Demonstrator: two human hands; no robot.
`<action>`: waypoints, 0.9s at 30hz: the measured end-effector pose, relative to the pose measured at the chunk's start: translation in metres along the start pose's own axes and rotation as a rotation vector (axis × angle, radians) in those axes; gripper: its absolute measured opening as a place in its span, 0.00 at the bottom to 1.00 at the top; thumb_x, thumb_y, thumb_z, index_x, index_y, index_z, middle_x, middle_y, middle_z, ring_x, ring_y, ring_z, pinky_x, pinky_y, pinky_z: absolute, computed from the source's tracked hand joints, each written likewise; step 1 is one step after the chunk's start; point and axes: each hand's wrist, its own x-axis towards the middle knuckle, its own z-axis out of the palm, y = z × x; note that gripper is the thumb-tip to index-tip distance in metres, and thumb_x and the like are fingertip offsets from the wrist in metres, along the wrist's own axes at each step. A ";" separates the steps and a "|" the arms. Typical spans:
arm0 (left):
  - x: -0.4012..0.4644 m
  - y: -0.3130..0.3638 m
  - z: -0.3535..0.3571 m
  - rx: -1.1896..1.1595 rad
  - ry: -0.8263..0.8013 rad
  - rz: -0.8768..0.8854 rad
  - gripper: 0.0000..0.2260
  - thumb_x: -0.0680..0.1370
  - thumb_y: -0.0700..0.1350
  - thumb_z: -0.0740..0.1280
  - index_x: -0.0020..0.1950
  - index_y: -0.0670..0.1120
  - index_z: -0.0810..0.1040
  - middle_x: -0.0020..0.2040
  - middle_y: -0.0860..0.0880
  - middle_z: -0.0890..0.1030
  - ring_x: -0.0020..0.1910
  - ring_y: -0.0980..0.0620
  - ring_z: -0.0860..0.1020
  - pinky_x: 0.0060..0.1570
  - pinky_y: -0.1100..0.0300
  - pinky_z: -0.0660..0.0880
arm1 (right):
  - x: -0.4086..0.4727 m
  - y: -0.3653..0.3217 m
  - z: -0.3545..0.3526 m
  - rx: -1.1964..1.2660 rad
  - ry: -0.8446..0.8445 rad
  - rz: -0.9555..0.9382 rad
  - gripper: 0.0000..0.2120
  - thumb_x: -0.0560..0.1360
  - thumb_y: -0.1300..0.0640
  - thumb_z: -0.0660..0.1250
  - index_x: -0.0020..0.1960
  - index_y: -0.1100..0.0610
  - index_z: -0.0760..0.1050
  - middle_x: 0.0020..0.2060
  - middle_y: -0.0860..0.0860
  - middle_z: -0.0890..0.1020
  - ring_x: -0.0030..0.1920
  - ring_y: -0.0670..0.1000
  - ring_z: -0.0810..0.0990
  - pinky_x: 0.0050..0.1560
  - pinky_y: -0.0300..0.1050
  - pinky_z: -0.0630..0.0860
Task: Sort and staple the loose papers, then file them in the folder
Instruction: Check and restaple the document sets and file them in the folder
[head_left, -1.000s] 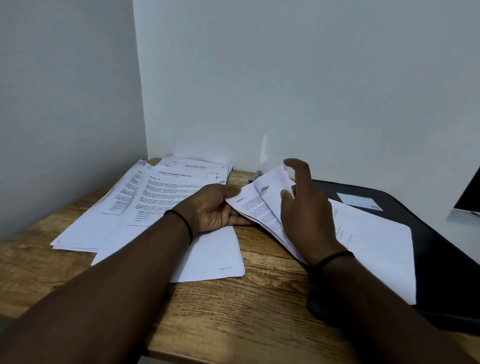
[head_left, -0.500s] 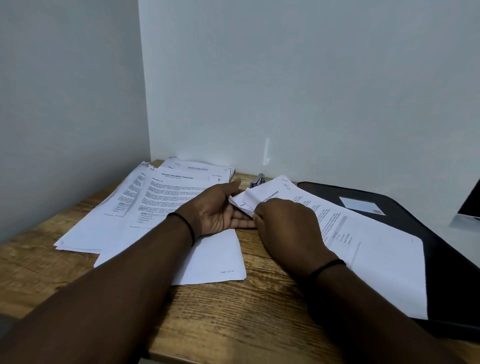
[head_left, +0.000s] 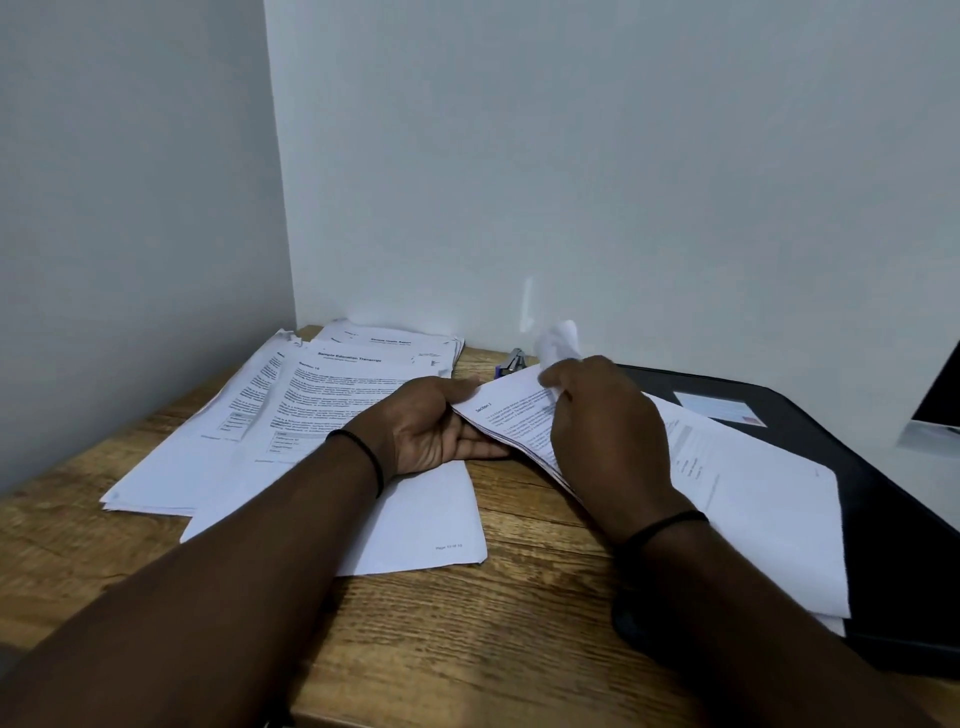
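Observation:
A stack of printed sheets (head_left: 753, 499) lies partly on a black folder (head_left: 893, 519) at the right. My left hand (head_left: 436, 431) holds the stack's near-left corner, thumb on top and fingers beneath. My right hand (head_left: 602, 426) pinches the top sheet's corner (head_left: 558, 340) and lifts it, curled and blurred, off the stack. Several other piles of printed papers (head_left: 311, 415) are spread on the left of the wooden desk (head_left: 519, 623). A small stapler (head_left: 511, 361) sits by the wall behind the hands.
Grey walls close the desk at the back and left. A dark monitor corner (head_left: 940, 400) shows at the far right edge. A pale label (head_left: 719, 408) is on the folder.
My right hand went from pressing flat on the stack to pinching the top sheet's corner and raising it. My left hand stayed at the stack's corner.

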 end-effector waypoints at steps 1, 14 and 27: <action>0.000 0.000 -0.001 -0.001 -0.007 -0.001 0.13 0.85 0.43 0.56 0.64 0.37 0.74 0.57 0.35 0.82 0.50 0.39 0.84 0.52 0.39 0.79 | -0.001 0.000 0.001 -0.014 -0.054 -0.034 0.13 0.78 0.60 0.62 0.58 0.52 0.81 0.48 0.51 0.81 0.48 0.54 0.79 0.43 0.46 0.71; -0.003 0.000 0.002 0.021 -0.020 -0.006 0.15 0.85 0.46 0.56 0.59 0.37 0.77 0.54 0.36 0.83 0.51 0.39 0.82 0.55 0.43 0.78 | -0.007 -0.012 0.002 -0.219 -0.285 -0.124 0.12 0.77 0.45 0.66 0.40 0.51 0.80 0.36 0.48 0.81 0.40 0.49 0.79 0.39 0.45 0.73; -0.001 -0.001 0.000 0.024 -0.017 0.001 0.13 0.85 0.41 0.56 0.65 0.37 0.74 0.56 0.36 0.83 0.48 0.39 0.84 0.49 0.41 0.80 | 0.002 0.006 -0.002 0.040 -0.053 0.103 0.15 0.79 0.60 0.60 0.61 0.49 0.79 0.52 0.50 0.82 0.53 0.52 0.79 0.48 0.43 0.69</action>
